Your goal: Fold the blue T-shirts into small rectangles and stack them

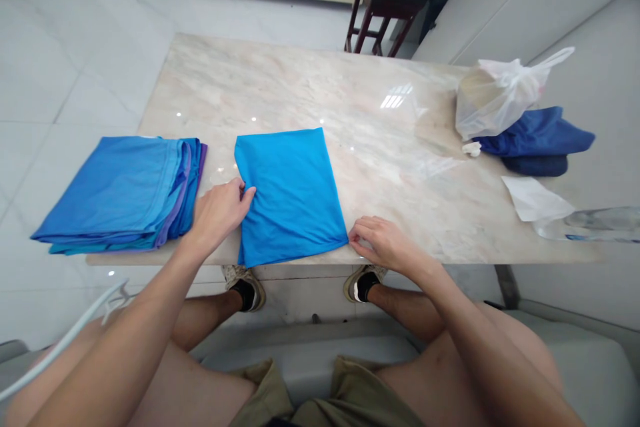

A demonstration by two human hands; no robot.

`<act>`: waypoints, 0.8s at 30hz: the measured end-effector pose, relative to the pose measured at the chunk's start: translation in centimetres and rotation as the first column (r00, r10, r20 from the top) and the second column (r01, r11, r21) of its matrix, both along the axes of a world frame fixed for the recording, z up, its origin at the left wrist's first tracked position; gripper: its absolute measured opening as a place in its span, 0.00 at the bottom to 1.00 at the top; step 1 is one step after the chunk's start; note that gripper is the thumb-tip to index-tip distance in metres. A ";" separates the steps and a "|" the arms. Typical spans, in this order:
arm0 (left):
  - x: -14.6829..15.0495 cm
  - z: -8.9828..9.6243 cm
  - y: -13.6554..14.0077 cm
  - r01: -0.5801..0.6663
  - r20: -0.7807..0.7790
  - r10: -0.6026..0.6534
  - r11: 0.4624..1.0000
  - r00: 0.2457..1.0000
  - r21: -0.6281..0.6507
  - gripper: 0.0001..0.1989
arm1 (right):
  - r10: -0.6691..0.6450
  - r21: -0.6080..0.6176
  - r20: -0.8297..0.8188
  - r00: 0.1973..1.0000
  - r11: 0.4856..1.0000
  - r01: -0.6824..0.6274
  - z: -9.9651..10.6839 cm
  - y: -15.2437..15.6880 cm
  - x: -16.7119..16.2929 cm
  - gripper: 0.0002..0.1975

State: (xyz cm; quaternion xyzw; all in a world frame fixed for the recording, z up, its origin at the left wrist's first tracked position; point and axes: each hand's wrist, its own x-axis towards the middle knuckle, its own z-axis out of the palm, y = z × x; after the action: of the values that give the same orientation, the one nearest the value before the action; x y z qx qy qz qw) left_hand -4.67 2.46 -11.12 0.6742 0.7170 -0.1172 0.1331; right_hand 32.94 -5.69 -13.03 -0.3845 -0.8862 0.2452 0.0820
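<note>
On the marble table [300,80], both hands pinch a folded blue cloth [290,193].

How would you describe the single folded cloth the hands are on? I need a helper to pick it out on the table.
On the marble table, look at the near edge in front of the seated person. A single bright blue folded cloth lies there flat, with the left hand on its left edge and the right hand at its near right corner. Unlike the stack of blue cloths to its left, it lies alone.

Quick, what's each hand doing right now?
Left hand: pinching the left edge of the folded cloth.
Right hand: fingers at the cloth's near right corner; a grip cannot be told.
</note>
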 end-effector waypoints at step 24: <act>0.2 -0.5 -0.5 -0.014 0.051 0.011 0.999 0.999 0.046 0.23 | -0.431 0.373 -0.041 0.902 0.831 0.414 -0.6 -6.8 -2.6 0.10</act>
State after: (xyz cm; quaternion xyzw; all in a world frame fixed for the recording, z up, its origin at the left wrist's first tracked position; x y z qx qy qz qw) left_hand -4.46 1.98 -11.66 0.6753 0.7201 -0.0826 0.1363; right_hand 30.38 -12.45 -13.60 -0.5533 -0.8111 0.0396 0.1856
